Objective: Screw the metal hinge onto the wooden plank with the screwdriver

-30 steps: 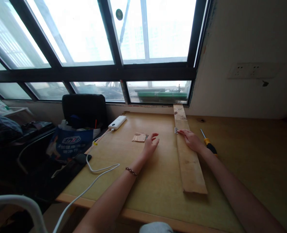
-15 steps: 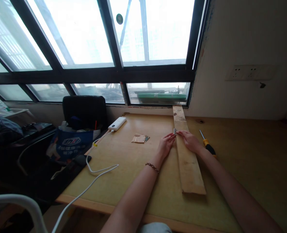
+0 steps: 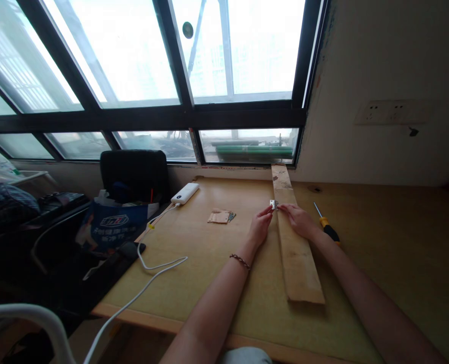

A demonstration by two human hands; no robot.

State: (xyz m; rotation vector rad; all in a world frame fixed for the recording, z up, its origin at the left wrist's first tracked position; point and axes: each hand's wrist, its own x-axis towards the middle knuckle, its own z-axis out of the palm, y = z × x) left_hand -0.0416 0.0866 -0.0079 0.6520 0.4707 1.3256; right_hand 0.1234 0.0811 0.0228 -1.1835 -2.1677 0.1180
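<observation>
A small silver metal hinge (image 3: 273,204) with holes in its plate is held up at the left edge of a long wooden board (image 3: 298,258). My left hand (image 3: 261,226) pinches it from below and to the left, fingers closed. From the other side my right hand (image 3: 298,220) has its fingertips closed at the hinge's right end, while the rest of that hand lies over the board. The board rests lengthwise on the table, its far end by the window. On the table to the left lie small wooden pieces (image 3: 220,216) with several screws (image 3: 231,217) beside them.
A screwdriver (image 3: 326,226) with a yellow and black handle lies right of the board. A white power bank (image 3: 185,193) with a white cable (image 3: 148,285) sits at the table's left edge. Past that edge are a black chair (image 3: 134,174) and a blue bag (image 3: 113,227).
The hinge has turned in my fingers, so its flat plate with holes now faces me instead of its thin edge. Both hands stay at nearly the same spot; the view has shifted slightly.
</observation>
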